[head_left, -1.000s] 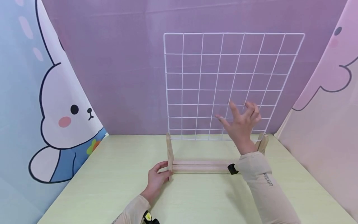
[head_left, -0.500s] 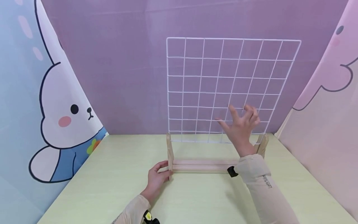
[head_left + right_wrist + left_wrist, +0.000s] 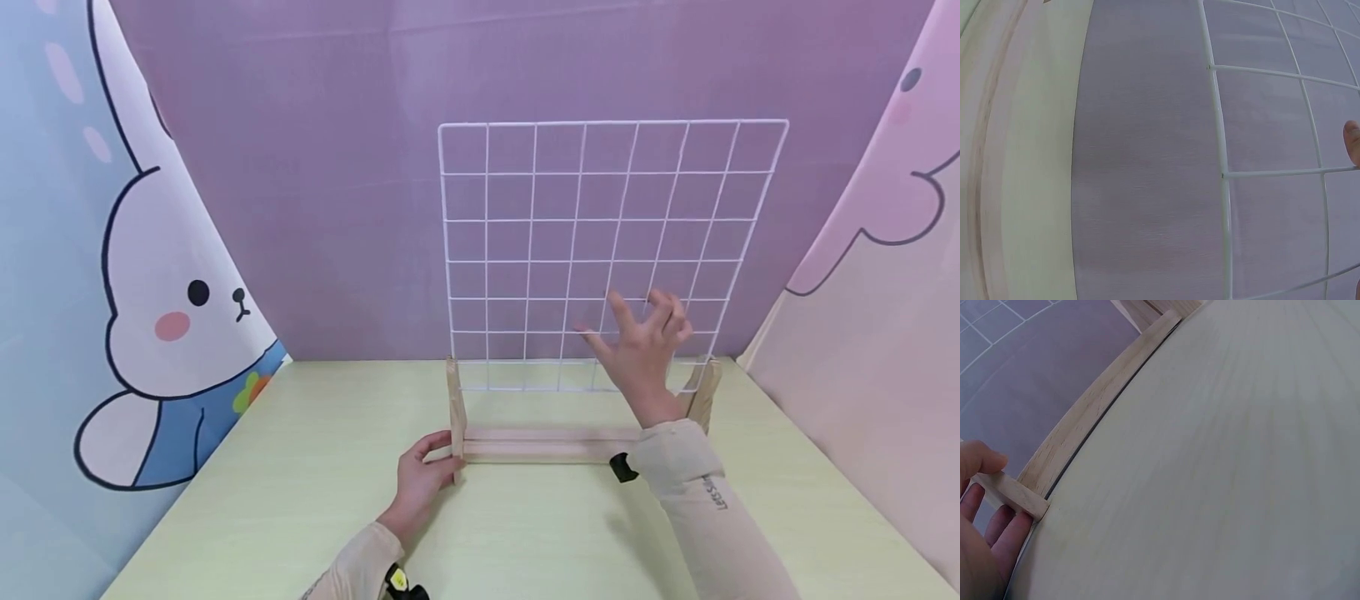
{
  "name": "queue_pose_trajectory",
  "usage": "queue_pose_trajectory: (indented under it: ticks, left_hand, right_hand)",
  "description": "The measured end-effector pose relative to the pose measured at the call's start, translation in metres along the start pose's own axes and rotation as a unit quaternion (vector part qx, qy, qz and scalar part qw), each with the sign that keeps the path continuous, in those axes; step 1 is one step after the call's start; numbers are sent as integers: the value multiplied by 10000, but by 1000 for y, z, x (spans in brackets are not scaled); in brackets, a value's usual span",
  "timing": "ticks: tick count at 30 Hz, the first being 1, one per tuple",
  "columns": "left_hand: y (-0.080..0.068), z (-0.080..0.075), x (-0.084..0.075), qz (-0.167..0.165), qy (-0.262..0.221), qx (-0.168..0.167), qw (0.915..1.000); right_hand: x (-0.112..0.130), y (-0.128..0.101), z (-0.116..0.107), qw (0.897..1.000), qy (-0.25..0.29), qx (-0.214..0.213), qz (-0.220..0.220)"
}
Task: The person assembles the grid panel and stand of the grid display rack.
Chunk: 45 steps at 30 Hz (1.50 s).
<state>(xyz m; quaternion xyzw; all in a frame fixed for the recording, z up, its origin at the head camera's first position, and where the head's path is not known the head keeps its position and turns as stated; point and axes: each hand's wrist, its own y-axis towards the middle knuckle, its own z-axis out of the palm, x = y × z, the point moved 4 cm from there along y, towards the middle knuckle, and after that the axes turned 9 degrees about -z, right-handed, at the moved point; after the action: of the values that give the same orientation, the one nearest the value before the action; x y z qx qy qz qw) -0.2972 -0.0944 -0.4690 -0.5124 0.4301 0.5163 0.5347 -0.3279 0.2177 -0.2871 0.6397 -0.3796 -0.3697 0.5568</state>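
Observation:
A white wire grid panel (image 3: 613, 122) stands upright above a low wooden stand (image 3: 540, 451). My right hand (image 3: 641, 350) holds the panel by its lower right wires, fingers spread and bent at the mesh. The panel's lower corners are by the tops of the stand's left upright (image 3: 454, 400) and right upright (image 3: 703, 402); whether they sit in slots I cannot tell. With my left hand (image 3: 422, 482) I grip the left upright near its foot, and the left wrist view shows a thumb and fingers around its wooden end (image 3: 1021, 497). The right wrist view shows the panel's bottom wire (image 3: 1217, 119) and one fingertip.
The stand rests on a pale yellow-green table (image 3: 540, 533). Behind it hangs a purple backdrop (image 3: 337, 208). A rabbit-print panel (image 3: 165, 275) borders the left side, and a pink-and-cream printed one (image 3: 885, 333) the right.
My right hand has brought the wire grid panel down toward the stand, and its tilt has shifted slightly. The left hand and the stand stay where they were.

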Motion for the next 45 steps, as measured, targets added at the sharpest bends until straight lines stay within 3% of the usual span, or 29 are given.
queue_pose_trajectory:
  ticks: [10,18,45]
  left_hand:
    - [6,-1,5,-45,30,54,10000]
    - [1,1,1,-52,-48,10,10000]
    - [2,1,2,-37,-6,-77,10000]
  right_hand:
    - [0,-10,-1,9999,31,65,74]
    - [-1,-16,-2,9998,28,43,184]
    - [3,-36,-1,9999,105,83,-95]
